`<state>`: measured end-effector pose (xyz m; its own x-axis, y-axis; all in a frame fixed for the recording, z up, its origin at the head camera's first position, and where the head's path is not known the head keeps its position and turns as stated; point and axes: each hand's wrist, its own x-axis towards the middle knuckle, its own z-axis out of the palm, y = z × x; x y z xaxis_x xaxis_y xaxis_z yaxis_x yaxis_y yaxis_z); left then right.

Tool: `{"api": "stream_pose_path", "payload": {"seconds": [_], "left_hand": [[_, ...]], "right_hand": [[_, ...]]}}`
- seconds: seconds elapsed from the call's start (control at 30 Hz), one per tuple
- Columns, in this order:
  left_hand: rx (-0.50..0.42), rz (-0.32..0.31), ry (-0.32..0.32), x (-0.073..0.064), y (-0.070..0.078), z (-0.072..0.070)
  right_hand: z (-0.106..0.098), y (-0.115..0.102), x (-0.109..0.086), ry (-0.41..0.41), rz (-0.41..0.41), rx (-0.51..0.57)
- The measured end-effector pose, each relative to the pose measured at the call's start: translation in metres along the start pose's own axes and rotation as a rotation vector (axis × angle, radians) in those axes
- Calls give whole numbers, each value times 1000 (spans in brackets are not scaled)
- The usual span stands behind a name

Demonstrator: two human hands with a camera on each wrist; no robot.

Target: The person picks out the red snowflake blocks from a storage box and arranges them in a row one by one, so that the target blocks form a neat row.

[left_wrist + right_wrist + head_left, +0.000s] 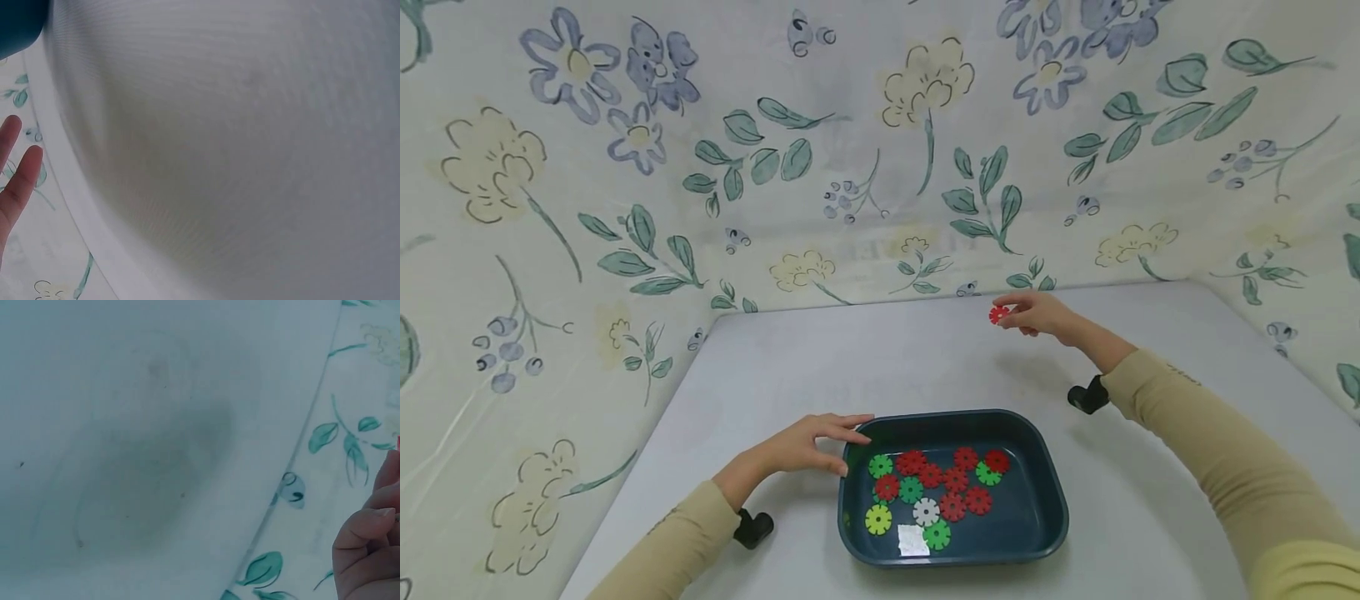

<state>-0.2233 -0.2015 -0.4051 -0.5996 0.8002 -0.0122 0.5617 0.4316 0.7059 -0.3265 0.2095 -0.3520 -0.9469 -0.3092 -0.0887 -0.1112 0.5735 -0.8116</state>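
Note:
My right hand (1037,315) is stretched out over the back of the table, pinching a red notched plastic disc (997,315) between thumb and fingers. In the right wrist view, curled fingers (369,550) show at the right edge, with only a sliver of red by them. My left hand (808,444) rests its fairly straight fingers on the left rim of a dark blue plastic tub (1052,500). Inside the tub lie several notched discs: red ones (979,500), green ones (937,534), a yellow-green one (878,519) and a white one (926,512).
The tub stands near the front of a white table (790,367). Flower-patterned fabric (850,233) rises behind and beside the table. Black camera mounts (1087,396) hang under both wrists. A bright white patch (913,540) shows on the tub floor.

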Motion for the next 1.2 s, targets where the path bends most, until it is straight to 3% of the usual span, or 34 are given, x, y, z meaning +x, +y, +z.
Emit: {"api": "stream_pose_path", "payload": {"seconds": [0.17, 0.27, 0.53, 0.87, 1.03, 1.2], "left_hand": [[29, 14, 8, -1, 0, 0], [32, 35, 10, -1, 0, 0], [17, 78, 0, 0, -4, 0], [-21, 73, -31, 2, -2, -2], [-35, 59, -38, 3, -2, -2], [-48, 46, -38, 2, -3, -2]], "right_hand": [[-6, 27, 0, 18, -88, 22], [-7, 41, 0, 26, -93, 29], [-8, 60, 2, 79, 77, 17], [-11, 83, 2, 85, 198, -7], [-7, 90, 3, 83, 238, -69], [-2, 95, 4, 118, 256, -55]]}}
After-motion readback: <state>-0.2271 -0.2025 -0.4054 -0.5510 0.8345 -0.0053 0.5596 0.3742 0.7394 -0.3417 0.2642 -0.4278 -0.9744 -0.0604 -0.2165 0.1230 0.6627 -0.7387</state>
